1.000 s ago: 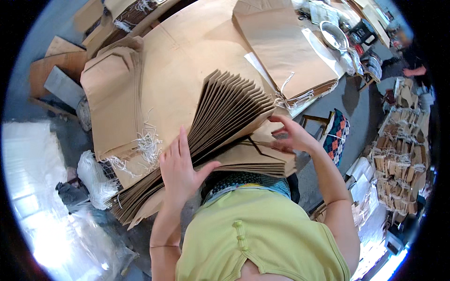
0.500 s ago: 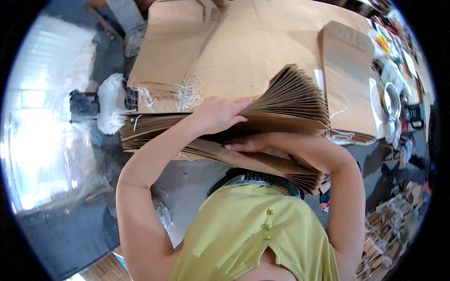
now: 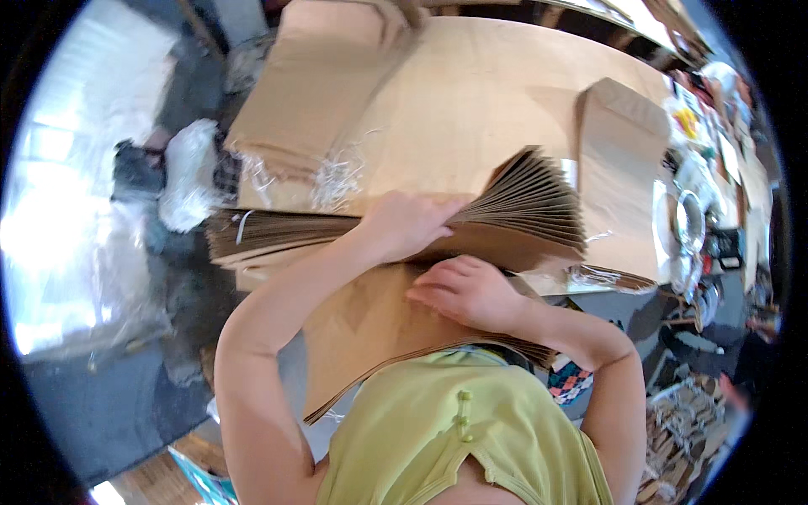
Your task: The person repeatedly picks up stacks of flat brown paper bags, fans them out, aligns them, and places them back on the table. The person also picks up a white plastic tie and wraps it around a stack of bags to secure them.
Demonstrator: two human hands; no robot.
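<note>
A thick stack of brown paper sacks point(image 3: 539, 202) stands on edge along the table's near side, its right end fanned out. My left hand point(image 3: 408, 225) is closed over the stack's top edge, thumb and fingers gripping it. Nearer to me, a second batch of brown paper sacks point(image 3: 362, 324) leans down from the table against my body. My right hand point(image 3: 470, 295) rests on this batch, its fingers stretched out over the paper with a slight bend. White threads trail from the stack's left end.
More brown paper sacks point(image 3: 324, 93) lie at the back left of the wooden table point(image 3: 471, 93), and another pile point(image 3: 623, 168) at the right. A white bundle point(image 3: 189, 172) is beyond the left edge. Clear tape rolls point(image 3: 690, 219) sit at the right edge.
Part of the stack nearest me has tipped down towards my body, showing a broad paper face. My right hand has come out from between the sacks onto that face. My left hand keeps its grip.
</note>
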